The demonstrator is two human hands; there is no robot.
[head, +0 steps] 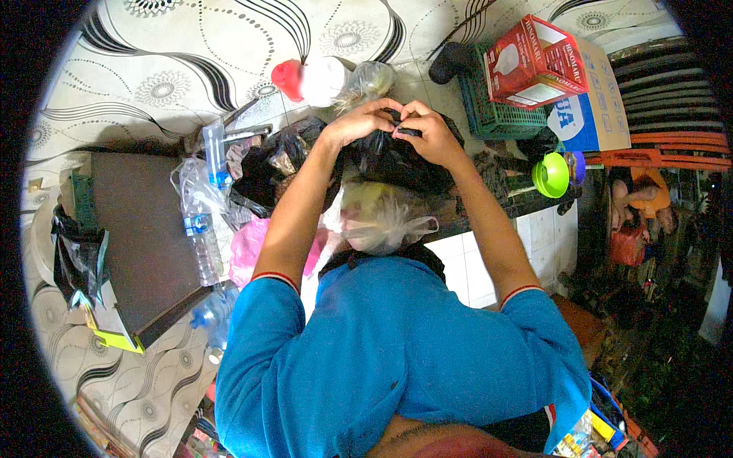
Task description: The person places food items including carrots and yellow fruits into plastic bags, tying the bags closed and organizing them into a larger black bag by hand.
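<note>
Near the top middle, my left hand (366, 121) and my right hand (426, 130) meet with fingertips close together. Both pinch the gathered top of a black plastic bag (381, 157), whose body hangs beneath them. Just below it lies a clear plastic bag (381, 220), with pale yellow-green contents that I cannot make out. Beyond my left hand is another clear bag (371, 79) beside a white round container (325, 81) and a red one (288, 80). More black plastic (300, 133) is bunched left of the hands, near a pink plastic bag (249, 243).
A green plastic crate (504, 120) and a red lamp box (529, 63) stand at upper right, near green bowls (551, 175) and stacked chairs (667, 109). Plastic bottles (203, 252) and a dark board (143, 229) are at left. Another person (647, 194) is at far right.
</note>
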